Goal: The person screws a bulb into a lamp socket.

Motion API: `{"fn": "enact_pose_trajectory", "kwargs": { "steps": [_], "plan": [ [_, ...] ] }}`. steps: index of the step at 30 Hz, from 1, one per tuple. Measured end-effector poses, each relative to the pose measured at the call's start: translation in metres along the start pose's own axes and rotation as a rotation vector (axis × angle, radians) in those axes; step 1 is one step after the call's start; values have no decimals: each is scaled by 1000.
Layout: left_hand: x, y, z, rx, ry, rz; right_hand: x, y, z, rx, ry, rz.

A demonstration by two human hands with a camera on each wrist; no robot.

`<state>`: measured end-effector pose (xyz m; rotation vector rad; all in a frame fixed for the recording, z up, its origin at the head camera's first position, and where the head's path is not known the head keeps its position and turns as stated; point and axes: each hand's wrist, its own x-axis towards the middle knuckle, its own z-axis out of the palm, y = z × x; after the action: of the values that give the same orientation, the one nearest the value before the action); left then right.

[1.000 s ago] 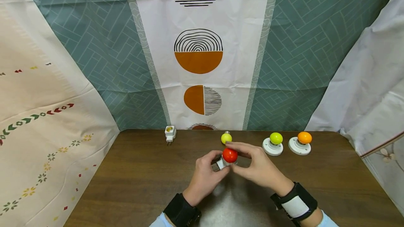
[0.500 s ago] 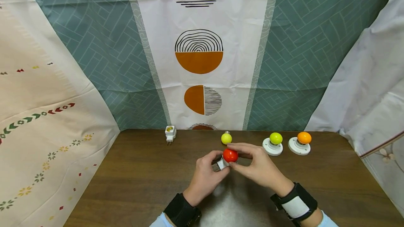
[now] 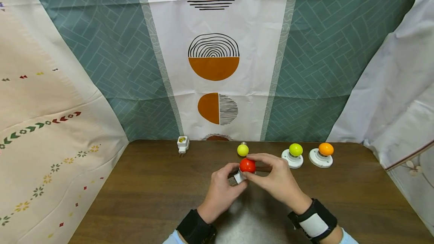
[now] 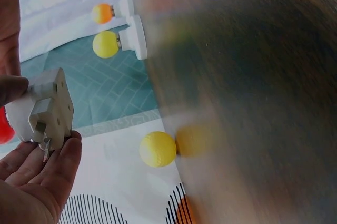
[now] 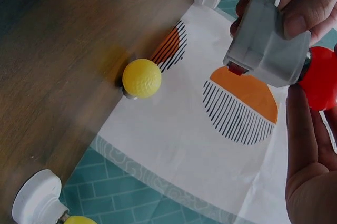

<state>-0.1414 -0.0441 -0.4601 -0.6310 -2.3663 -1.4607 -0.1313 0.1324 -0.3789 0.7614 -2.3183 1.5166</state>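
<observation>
My left hand [image 3: 222,189] grips a white plug-in lamp socket [image 3: 239,177] between thumb and fingers. A red light bulb [image 3: 247,165] sits in the socket's mouth. Around that bulb curl the thumb and fingers of my right hand [image 3: 277,180], thumb on the near side, index finger on the far side. The left wrist view shows the socket's back [image 4: 59,110] with metal prongs low on it. In the right wrist view, the socket body [image 5: 268,39] meets the red bulb [image 5: 321,76], with a dark gap at the joint.
A yellow bulb [image 3: 242,150] lies loose behind the hands. At the back left lies another white plug-in socket [image 3: 183,144]. Two round white lamp bases stand at right, one with a yellow-green bulb [image 3: 295,150], one with an orange bulb [image 3: 326,149]. A patterned cloth [image 3: 213,108] hangs behind the table.
My right fingers and thumb have shifted slightly around the red bulb, and the right wrist has moved a little left. The left hand keeps its hold on the socket.
</observation>
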Motion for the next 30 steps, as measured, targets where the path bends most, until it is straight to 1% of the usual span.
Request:
{"fn": "enact_pose_trajectory", "kwargs": {
  "steps": [2,6,10,15,19,22,27,30],
  "plan": [
    [0,0,0,-6,-3,-5,0,-2,0,-6,15,6],
    [0,1,1,-10,-7,-12,-1,0,2,-9,45,-5],
    [0,-1,2,-9,-5,-2,-2,0,4,-11,75,-16],
    [0,-2,2,-9,5,12,-3,-2,7,-18,115,1],
    [0,-2,2,-7,7,10,-3,0,8,-31,121,-1],
    [0,-3,1,-10,4,4,-2,9,6,-34,82,-21],
    [1,-3,0,-10,1,0,0,31,2,-27,-51,-25],
    [1,-4,0,-1,9,4,1,40,0,-16,-120,-29]
  ]
}}
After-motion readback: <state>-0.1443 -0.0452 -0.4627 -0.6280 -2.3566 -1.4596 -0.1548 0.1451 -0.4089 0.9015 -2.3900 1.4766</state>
